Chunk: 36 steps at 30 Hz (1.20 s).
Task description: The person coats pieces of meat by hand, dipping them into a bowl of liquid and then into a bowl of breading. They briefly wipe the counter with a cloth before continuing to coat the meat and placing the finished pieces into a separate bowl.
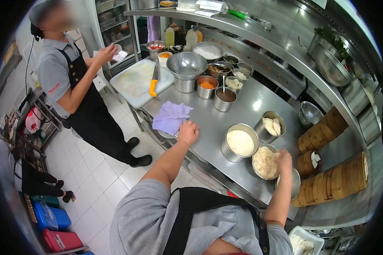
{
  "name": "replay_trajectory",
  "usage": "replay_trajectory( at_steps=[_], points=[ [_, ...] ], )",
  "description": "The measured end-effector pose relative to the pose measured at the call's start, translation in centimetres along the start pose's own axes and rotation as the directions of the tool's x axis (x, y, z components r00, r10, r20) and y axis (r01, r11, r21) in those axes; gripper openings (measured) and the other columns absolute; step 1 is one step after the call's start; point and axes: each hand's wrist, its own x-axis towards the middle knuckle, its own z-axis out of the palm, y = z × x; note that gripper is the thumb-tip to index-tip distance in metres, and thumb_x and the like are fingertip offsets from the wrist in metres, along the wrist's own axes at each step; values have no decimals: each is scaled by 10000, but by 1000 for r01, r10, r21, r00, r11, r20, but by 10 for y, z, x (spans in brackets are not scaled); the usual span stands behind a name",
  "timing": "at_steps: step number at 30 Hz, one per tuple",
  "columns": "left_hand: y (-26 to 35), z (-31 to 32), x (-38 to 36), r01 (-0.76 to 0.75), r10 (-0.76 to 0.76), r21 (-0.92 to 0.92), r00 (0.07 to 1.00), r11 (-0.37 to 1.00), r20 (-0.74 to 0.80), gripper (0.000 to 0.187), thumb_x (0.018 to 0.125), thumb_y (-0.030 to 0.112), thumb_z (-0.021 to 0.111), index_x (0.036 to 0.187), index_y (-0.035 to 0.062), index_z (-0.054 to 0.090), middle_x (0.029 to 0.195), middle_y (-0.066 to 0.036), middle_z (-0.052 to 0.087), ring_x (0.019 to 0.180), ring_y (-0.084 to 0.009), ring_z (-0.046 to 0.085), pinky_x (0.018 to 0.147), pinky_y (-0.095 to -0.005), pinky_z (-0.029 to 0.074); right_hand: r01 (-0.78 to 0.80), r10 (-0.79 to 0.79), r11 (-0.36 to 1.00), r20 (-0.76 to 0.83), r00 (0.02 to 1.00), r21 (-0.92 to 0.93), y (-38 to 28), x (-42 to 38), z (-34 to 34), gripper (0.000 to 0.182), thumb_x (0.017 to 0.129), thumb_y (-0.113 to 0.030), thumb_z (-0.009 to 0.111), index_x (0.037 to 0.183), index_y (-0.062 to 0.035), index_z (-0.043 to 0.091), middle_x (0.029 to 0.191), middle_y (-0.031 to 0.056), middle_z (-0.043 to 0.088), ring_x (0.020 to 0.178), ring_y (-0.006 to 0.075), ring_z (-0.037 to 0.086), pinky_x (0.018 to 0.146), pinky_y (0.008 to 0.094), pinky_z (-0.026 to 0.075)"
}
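My left hand (188, 132) rests on the steel counter by its front edge, fingers curled, right beside a crumpled purple cloth (171, 117). What lies under those fingers, if anything, is hidden. At the right, my right hand (284, 160) reaches over the rim of a round metal container of pale, crumbly food (264, 163). Its fingers are bent together at the food's edge, and their tips are hard to see. Next to it stand a metal pot of smooth pale yellow food (240, 142) and another holding whitish chunks (272, 126).
Bamboo steamers (332, 185) are stacked at the right. An orange-handled knife (154, 83) lies on a white cutting board (134, 80). Metal bowls (187, 63) and ingredient pots line the back. A co-worker (83, 80) stands at the left; an overhead shelf (281, 44) curves above.
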Motion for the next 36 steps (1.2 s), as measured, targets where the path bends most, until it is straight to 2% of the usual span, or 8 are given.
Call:
replay_trajectory(
  at_steps=[7, 10, 12, 14, 17, 23, 29, 36],
  points=[
    [-17, 17, 1, -36, 36, -5, 999, 999, 20, 66, 739, 107, 594, 780, 115, 644, 838, -91, 583, 890, -310, 551, 796, -418, 453, 187, -184, 978, -46, 982, 88, 7, 14, -31, 196, 787, -169, 635, 844, 7, 570, 744, 200, 580, 687, 365, 538, 628, 403, 430],
    [-17, 14, 3, -103, 103, -5, 995, 995, 4, 63, 735, 95, 595, 772, 114, 642, 834, -94, 589, 866, -313, 551, 779, -424, 453, 223, -223, 967, -15, 975, 122, -4, 14, -39, 239, 734, -124, 622, 932, 6, 586, 862, 214, 604, 767, 354, 562, 714, 387, 454],
    [-15, 13, 4, -98, 98, 0, 995, 995, 4, 67, 743, 89, 589, 780, 110, 642, 844, -91, 592, 857, -318, 539, 777, -425, 445, 86, -125, 933, 92, 988, 349, 12, 26, -19, 269, 747, -124, 609, 990, -9, 598, 940, 197, 629, 824, 345, 587, 763, 366, 465],
    [-10, 9, 3, -98, 98, 6, 995, 995, 10, 71, 749, 89, 587, 790, 107, 642, 855, -87, 590, 864, -318, 530, 786, -421, 439, -202, 94, 887, 267, 959, 415, 6, 25, -4, 279, 738, -23, 580, 1016, -20, 606, 895, 133, 597, 821, 217, 597, 764, 326, 477],
    [-6, 6, 3, -89, 88, 24, 996, 996, 33, 78, 756, 90, 584, 804, 104, 644, 872, -81, 588, 883, -315, 523, 803, -415, 430, -74, 151, 940, 212, 965, -334, 12, 22, 31, 393, 721, -1, 593, 1109, -57, 622, 1065, 163, 620, 990, 290, 612, 868, 363, 476],
    [-1, 3, 3, -110, 110, 38, 994, 993, -5, 68, 748, 70, 587, 788, 88, 639, 847, -94, 593, 844, -320, 534, 769, -415, 435, 69, -33, 983, 205, 978, -170, -12, -3, 20, 401, 749, -22, 605, 1144, -92, 627, 1147, 167, 613, 1066, 307, 589, 913, 385, 465],
    [-4, 5, 4, -138, 139, 38, 989, 990, -39, 67, 751, 61, 584, 784, 83, 639, 828, -103, 597, 823, -323, 542, 747, -415, 441, 58, 21, 972, 331, 943, -226, -11, 2, 22, 371, 755, -21, 582, 1104, -120, 655, 1062, 179, 640, 1014, 326, 607, 885, 383, 474],
    [-8, 8, 4, -62, 59, 54, 997, 997, 55, 82, 775, 102, 580, 810, 108, 654, 878, -71, 596, 893, -302, 534, 814, -406, 432, 128, -124, 990, 74, 990, -63, -5, 15, 4, 274, 789, -32, 552, 1032, -87, 667, 1030, 180, 642, 957, 325, 621, 839, 406, 489]
  ],
)
